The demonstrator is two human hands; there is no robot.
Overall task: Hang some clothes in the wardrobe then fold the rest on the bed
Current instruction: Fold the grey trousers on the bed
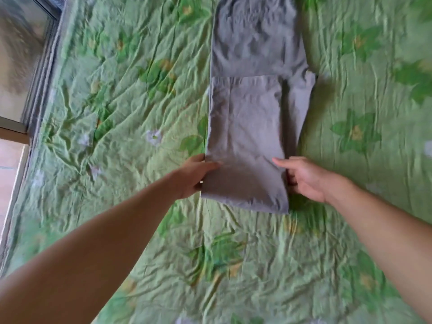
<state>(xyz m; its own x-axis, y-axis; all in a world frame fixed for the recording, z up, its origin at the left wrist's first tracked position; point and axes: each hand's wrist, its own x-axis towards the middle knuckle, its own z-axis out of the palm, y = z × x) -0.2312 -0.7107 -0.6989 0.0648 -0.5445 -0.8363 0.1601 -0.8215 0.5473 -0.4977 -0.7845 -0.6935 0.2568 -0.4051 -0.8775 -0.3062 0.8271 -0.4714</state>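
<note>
Grey cotton-looking trousers (247, 127) lie flat along the middle of the bed, stretched away from you over the crinkled green flowered sheet (117, 113), and their far end runs out of the top of the view. The near part is doubled back on itself: a top layer lies over the lower one, its straight edge crossing the cloth about halfway up, and the fold itself is the end closest to you. A strip of the lower layer peeks out along the right side of that top layer. Your left hand (194, 176) has hold of the left edge near the fold, thumb pressed on top of the cloth, the other fingers tucked out of sight underneath. Your right hand (306, 176) is on the right edge at about the same level, one finger stretched across the top of the cloth and the rest curled in against the edge, so it is pinching the cloth too. Both forearms reach in from the bottom corners, bare. Off to the left, the sheet ends at a frosted glass pane (21, 54) in a metal frame, and pale floor tiles (9, 164) show below it. Everything is a little blurred.
</note>
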